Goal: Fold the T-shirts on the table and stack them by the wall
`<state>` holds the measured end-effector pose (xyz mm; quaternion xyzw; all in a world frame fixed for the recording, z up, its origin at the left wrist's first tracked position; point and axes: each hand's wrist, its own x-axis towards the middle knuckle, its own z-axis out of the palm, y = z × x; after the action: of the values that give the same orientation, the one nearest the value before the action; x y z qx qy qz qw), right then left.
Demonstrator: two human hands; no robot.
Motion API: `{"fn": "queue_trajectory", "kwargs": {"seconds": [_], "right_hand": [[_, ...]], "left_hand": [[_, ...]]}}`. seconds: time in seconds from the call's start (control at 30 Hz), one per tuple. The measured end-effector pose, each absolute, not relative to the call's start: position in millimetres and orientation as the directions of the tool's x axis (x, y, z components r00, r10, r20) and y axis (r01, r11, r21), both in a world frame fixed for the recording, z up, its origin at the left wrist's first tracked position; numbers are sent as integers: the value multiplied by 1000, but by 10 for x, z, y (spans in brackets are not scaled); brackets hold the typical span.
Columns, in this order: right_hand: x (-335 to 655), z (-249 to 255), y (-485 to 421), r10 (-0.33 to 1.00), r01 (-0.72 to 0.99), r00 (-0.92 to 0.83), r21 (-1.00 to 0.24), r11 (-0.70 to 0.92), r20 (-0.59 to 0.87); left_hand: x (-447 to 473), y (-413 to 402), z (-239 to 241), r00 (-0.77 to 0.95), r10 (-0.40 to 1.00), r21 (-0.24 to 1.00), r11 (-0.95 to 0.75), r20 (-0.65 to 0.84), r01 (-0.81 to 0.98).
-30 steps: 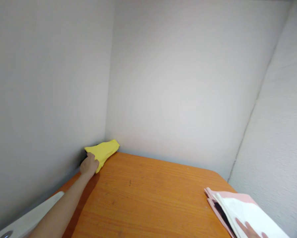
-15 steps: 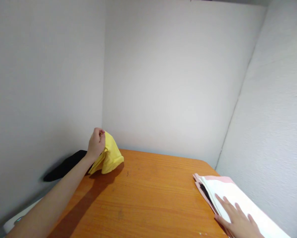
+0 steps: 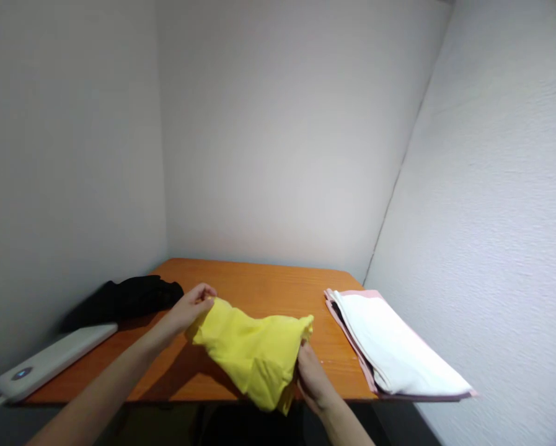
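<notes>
A yellow piece of cloth (image 3: 254, 341), perhaps a garment, is stretched between my two hands over the front of the table. My left hand (image 3: 194, 306) pinches its upper left corner. My right hand (image 3: 311, 375) grips the lower right side, its fingers partly hidden by the fabric. The cloth is creased and sags in the middle, with its lower end hanging near the table's front edge.
The orange wooden table (image 3: 254, 285) stands against walls. At the right lies a folded white and pink cloth stack (image 3: 393, 347). Crumpled black cloth (image 3: 124, 300) lies at the left, beside a white power strip-like device (image 3: 57, 359) with a cable.
My left hand has brought the yellow cloth from the far left toward me. My right hand has left the folded white cloth and taken hold of the yellow one. The view has shifted.
</notes>
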<state>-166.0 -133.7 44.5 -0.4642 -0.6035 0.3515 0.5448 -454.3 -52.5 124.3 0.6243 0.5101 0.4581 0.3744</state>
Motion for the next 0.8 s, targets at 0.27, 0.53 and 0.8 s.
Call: {"fn": "queue_trajectory", "kwargs": {"seconds": [0.27,0.53,0.8], "right_hand": [[-1845,862,-1578,871,278,-76,-828,487,486],[-1835,698,-1735,852,584,59,-710,393,520],[-1614,553,-1828,817,759,182,-607,237,547]], "left_hand": [[-3973,-1340,1335,433,882,854,-365,189,370],[-3567,-1539,1145,295,904,826,-410,310,388],[-3631,-1581,1076,66,997,994,-30,37,-108]]}}
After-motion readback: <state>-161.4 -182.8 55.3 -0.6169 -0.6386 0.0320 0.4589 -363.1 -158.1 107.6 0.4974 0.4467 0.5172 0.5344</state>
